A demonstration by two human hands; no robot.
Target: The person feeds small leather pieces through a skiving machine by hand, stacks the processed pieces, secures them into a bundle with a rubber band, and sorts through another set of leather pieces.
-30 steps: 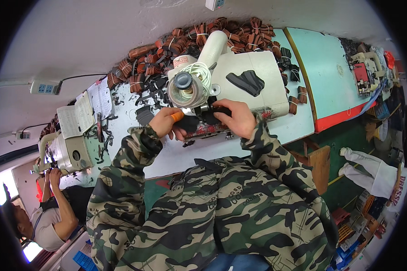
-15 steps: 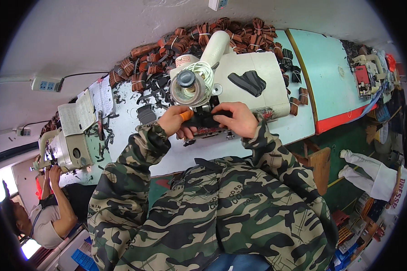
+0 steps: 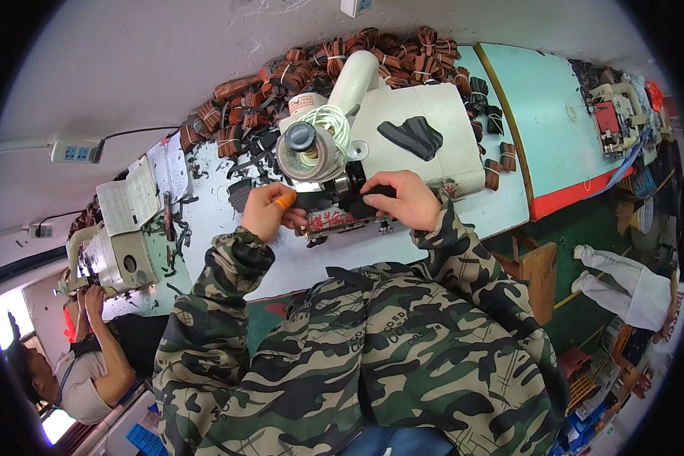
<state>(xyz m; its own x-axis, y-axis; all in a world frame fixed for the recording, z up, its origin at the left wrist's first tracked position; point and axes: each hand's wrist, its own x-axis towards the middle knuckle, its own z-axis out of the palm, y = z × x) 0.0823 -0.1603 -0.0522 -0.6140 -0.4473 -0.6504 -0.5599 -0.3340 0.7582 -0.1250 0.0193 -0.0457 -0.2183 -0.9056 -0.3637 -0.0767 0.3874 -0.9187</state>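
- Step in hand, my read: guiding black material through the cream bench machine (image 3: 441, 110), right at its dark metal working head (image 3: 349, 181).
- My left hand (image 3: 266, 213): thumb and fingers nearly together, pinching the outer end of a black piece (image 3: 314, 200); orange cover (image 3: 286, 200) on one digit. Other fingertips curl underneath, partly hidden.
- My right hand (image 3: 406, 201): thumb and index slightly apart, with a dark piece (image 3: 362, 207) between them, close by the head on its right. Looks like a light pinch; can't tell how firm.
- Black piece sits between left hand and head, roughly level; can't tell whether it joins the dark piece on my right, since the head blocks the middle.
- Next move, judged: calls for both hands moving together, left steering the edge in straight, right drawing off flat, fingertips clear of the head.
- Risk, judged: a skewed or bunched feed; soft-looking stuff could fold.
- Nearby: loose black pieces (image 3: 410, 138) lie on the machine's top, stacked dark pieces (image 3: 240, 194) just left of my left hand, brown tied bundles (image 3: 296, 74) heaped behind.
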